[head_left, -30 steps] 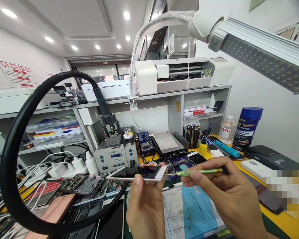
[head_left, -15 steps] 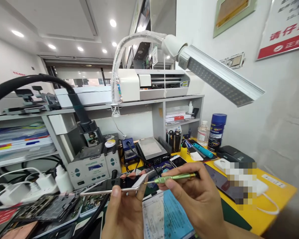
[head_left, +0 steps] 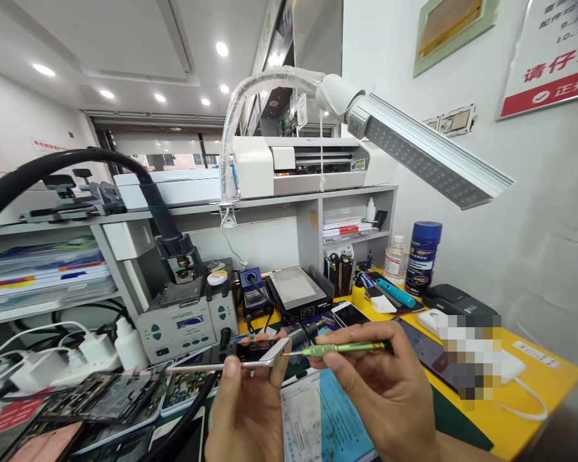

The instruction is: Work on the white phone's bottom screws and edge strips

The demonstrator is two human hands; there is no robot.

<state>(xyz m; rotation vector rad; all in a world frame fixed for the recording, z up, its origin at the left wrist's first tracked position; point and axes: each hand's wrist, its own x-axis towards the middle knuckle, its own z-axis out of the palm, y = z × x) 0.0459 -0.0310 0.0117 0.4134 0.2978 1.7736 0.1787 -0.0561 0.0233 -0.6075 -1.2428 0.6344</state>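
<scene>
My left hand (head_left: 250, 404) grips a smartphone (head_left: 221, 359) by its edges, thumb on the near side and fingertips on the far side. The phone lies nearly flat in the air, its white-bordered end facing right. In my right hand (head_left: 380, 378) is a green precision screwdriver (head_left: 339, 348), pinched between thumb and fingers and held almost level. Its thin tip points left and meets, or nearly meets, the phone's right end edge; actual contact I cannot tell. Below both hands lies a blue and white printed booklet (head_left: 327, 410).
Opened phones and circuit boards (head_left: 110, 404) lie at the left, near a grey rework station (head_left: 187, 327). A lamp (head_left: 428, 147) overhangs the bench. At the right are a spray can (head_left: 422, 256), a dark-screened phone (head_left: 428, 356) and a black box (head_left: 462, 305).
The whole view has shifted slightly, so most things sit a little further right and lower. Both hands keep their holds, with the screwdriver tip still at the phone's end.
</scene>
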